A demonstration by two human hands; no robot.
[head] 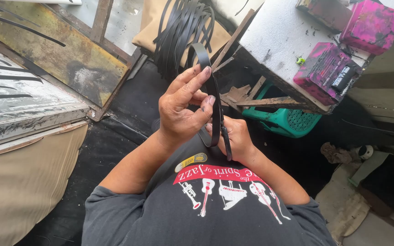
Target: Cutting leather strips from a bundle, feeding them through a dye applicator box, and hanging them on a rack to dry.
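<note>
Your left hand sits at the centre of the view, fingers curled and pinching a black strap between thumb and fingertips. The strap rises from that pinch toward twelve o'clock, bends over in a narrow loop just above your fingertips, and comes back down past your thumb. Your right hand lies just beside the left, toward four o'clock, closed around the lower end of the same strap, which runs down across its fingers and ends near your wrist. The two hands touch each other, held over your lap, just above your dark grey printed shirt.

At twelve o'clock, beyond the loop, a bundle of similar black strips hangs draped over a tan cushion. From ten to eleven o'clock leans a rusty metal panel in a frame. At nine o'clock is a worn, paint-flecked board with several loose black strips lying on it, and tan cloth hangs below it toward eight o'clock. At one to two o'clock stands a white table on rough wooden legs, with two pink-stained blocks near its edge. Under it, at three o'clock, is a green plastic basket. The floor beneath you is dark.
</note>
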